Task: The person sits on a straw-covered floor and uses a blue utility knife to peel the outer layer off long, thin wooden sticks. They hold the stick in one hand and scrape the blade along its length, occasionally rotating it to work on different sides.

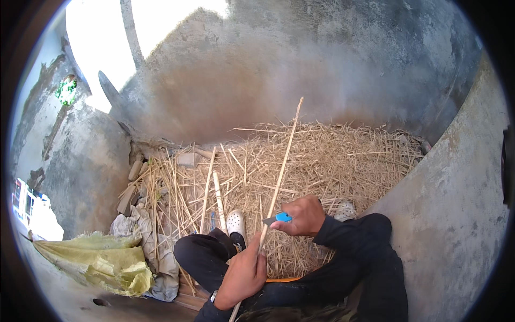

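Note:
A long, thin pale strip (284,162), which looks like split bamboo, slants from my lap up toward the far wall. My left hand (245,275) is closed around its lower part. In my right hand (307,216) is a utility knife (282,217) with a blue handle. Its grey blade lies across the strip a little above my left hand; how deep it bites cannot be made out. Part of the knife's handle is hidden in my right fist.
Dry shavings (343,161) cover the floor ahead, up to the concrete wall (257,64). More pale strips (207,188) lie at the left. A torn yellow sack (102,260) and grey cloth (163,268) sit nearby. A white clog (236,221) is on my foot.

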`<state>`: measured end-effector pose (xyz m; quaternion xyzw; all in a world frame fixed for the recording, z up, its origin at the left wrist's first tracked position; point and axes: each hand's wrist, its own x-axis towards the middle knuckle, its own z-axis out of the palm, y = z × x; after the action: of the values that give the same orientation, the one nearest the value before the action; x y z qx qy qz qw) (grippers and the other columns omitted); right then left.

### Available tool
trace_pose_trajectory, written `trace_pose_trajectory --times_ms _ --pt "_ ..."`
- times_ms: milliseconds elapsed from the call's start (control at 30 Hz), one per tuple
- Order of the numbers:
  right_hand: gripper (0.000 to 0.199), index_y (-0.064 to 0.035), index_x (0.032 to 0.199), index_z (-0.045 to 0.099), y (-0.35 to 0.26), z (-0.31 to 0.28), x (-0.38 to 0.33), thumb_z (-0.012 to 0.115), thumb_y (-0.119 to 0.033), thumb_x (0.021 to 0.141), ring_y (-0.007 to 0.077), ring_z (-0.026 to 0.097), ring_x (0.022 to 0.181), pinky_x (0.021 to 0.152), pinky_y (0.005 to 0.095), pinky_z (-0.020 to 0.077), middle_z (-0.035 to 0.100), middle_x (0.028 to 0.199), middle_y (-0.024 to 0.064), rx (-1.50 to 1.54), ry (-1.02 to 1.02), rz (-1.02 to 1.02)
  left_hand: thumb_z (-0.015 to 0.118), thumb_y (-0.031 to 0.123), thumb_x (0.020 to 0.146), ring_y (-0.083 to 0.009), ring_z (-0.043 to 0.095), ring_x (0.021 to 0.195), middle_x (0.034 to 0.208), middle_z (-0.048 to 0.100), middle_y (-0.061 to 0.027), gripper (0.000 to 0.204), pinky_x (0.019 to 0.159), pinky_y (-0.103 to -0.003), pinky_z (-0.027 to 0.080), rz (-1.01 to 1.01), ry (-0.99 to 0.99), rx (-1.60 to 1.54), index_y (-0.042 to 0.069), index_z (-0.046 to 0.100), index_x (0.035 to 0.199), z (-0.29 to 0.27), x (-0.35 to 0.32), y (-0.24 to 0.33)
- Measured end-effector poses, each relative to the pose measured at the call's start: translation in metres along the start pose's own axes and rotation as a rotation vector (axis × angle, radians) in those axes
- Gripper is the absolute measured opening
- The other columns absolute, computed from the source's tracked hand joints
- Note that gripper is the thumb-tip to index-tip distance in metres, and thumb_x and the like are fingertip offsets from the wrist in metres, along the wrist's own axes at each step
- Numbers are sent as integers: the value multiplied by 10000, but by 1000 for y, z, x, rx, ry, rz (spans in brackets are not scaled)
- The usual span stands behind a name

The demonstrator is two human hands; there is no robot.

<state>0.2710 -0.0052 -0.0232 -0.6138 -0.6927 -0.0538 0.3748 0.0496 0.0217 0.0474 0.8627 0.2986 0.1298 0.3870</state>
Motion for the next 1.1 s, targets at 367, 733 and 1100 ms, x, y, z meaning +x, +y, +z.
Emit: trace_pose_trajectory --times_ms 367,733,1100 --pt "699 -127 517 500 41 2 12 364 -711 876 192 455 351 370 364 360 415 391 36 -174 -23 156 489 21 883 -402 596 692 715 549 -223 416 617 -395 462 -42 -44 -39 -67 406 1281 -3 -15 7" --pt "698 -100 521 528 134 -28 35 439 -715 840 260 490 379 404 397 387 453 422 75 -329 161 271 498 37 883 -411 591 691 737 555 -235 435 610 -428 455 51 -57 -50 -73 382 1288 2 -33 9" --pt "717 -95 567 551 218 -74 40 403 -749 822 290 555 460 460 425 417 509 476 96 -566 288 254 483 44 893 -349 599 615 673 545 -190 457 581 -390 466 -80 -221 -73 -79 346 1311 0 -36 35"
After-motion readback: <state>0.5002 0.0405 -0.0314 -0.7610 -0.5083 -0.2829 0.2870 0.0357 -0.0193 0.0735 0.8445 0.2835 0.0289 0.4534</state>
